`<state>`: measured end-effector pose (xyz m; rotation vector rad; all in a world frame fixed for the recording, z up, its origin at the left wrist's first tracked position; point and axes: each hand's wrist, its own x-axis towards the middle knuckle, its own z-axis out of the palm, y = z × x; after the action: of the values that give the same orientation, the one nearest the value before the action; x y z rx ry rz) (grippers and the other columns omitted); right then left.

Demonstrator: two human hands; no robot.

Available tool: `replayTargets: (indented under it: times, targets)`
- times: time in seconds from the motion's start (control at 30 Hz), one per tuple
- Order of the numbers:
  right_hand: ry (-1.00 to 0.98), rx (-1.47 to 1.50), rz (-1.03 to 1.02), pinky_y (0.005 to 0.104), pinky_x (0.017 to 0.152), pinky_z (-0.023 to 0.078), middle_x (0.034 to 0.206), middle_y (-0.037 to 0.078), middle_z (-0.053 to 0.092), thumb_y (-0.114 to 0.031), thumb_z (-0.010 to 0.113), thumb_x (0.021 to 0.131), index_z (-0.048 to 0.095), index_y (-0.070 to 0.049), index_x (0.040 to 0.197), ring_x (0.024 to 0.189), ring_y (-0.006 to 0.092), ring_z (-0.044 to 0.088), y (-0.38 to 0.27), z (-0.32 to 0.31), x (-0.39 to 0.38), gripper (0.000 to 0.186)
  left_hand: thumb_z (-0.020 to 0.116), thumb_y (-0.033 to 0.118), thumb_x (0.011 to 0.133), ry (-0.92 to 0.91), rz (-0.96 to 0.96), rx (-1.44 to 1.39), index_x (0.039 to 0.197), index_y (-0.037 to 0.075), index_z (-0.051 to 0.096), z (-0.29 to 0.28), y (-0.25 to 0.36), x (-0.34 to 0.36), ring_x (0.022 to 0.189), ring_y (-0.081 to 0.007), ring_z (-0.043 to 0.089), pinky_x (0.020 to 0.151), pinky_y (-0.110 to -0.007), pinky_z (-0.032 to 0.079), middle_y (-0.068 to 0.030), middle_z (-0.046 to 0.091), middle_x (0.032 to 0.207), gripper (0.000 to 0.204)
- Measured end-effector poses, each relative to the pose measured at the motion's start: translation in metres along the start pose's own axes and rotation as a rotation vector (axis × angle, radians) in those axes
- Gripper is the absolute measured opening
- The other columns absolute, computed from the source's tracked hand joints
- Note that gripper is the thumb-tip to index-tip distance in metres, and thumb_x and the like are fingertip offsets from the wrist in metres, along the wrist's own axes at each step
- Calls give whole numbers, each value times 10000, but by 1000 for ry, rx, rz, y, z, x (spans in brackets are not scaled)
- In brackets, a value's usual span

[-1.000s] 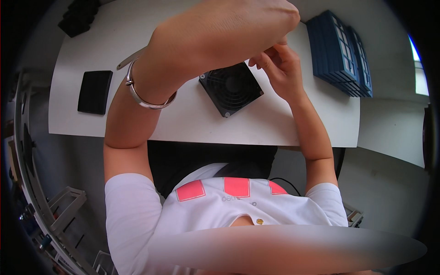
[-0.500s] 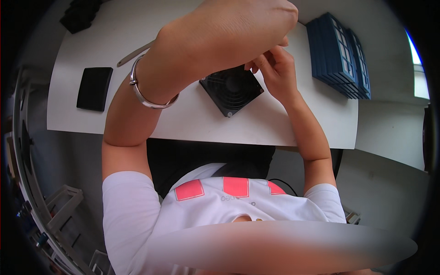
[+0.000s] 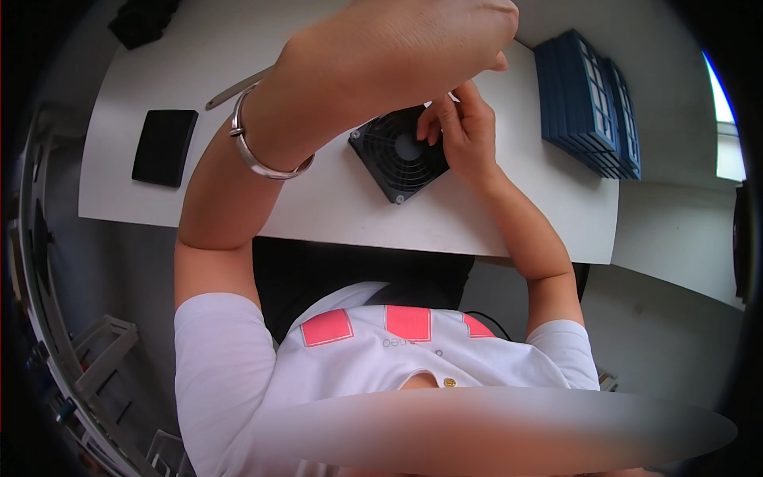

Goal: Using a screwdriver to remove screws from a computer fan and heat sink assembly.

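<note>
Well, starting at the far left, a black clustered object (image 3: 143, 22) sits at the back edge of the white table (image 3: 318, 215), and nearer the front lies a flat black rectangular case (image 3: 164, 149), out of reach of both hands. A slim grey strip (image 3: 238, 88) pokes out from behind the left forearm, where a silver bangle (image 3: 269, 171) circles the wrist.

Next comes the black fan (image 3: 397, 171), lying flat at mid-table and turned cornerwise. Its ringed grille is already seated over the blades, and pale fasteners show at the left and near corners; those two look done to me. The far corner is hidden under the arm and the right one behind the fingers, so whether anything is left there I can't tell.

Above its far side arches the left hand (image 3: 421, 48), back turned to me. Its fingers are mostly out of sight, so I can't say whether they grasp something. The right hand (image 3: 465, 127) is by the fan's right side, fingers loosely bent over the grille; whether they touch it or pinch a small part isn't clear.

Rightmost stand stacked blue bins (image 3: 568, 103), well apart from both hands.
</note>
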<state>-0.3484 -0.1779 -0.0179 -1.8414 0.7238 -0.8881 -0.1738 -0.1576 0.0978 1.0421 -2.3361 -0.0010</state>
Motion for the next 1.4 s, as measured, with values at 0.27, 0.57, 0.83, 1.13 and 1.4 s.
replayTargets:
  times: [0.27, 0.57, 0.83, 1.13, 1.4]
  targets:
    - [1, -35, 5, 212, 473, 459, 932, 53, 650, -67, 487, 991, 547, -18, 1089, 552, 97, 601, 7, -1, 1, 125, 665, 75, 798, 105, 163, -24, 751, -45, 640, 4, -4, -3, 646, -259, 679, 607, -321, 562, -159, 647, 660, 132]
    - [76, -105, 53, 213, 447, 448, 990, 77, 618, 0, 488, 969, 546, 0, 1112, 540, 112, 607, 3, 2, 3, 154, 652, 57, 796, 40, -124, 165, 710, -66, 629, 15, 10, 11, 653, -262, 684, 601, -310, 561, -205, 649, 692, 152]
    - [81, -123, 52, 218, 441, 448, 947, 72, 609, 24, 494, 955, 537, -5, 1083, 535, 117, 610, -3, 6, 3, 138, 683, 196, 829, 40, 47, 82, 707, -60, 661, -1, -5, 0, 633, -266, 692, 570, -314, 555, -154, 664, 649, 285]
    - [13, -196, -39, 235, 438, 447, 931, 68, 603, 44, 488, 947, 541, -27, 1078, 536, 115, 607, -1, 2, 4, 158, 675, 153, 806, 34, 19, 96, 713, -59, 671, 4, -5, -4, 637, -297, 687, 562, -331, 551, -183, 645, 640, 232]
    - [67, -165, 47, 231, 446, 450, 933, 62, 596, 10, 539, 939, 550, -24, 1085, 541, 111, 606, -7, 6, 4, 150, 693, 213, 834, 38, -110, 176, 680, -43, 662, 13, -2, 7, 658, -294, 694, 577, -318, 554, -214, 648, 661, 300]
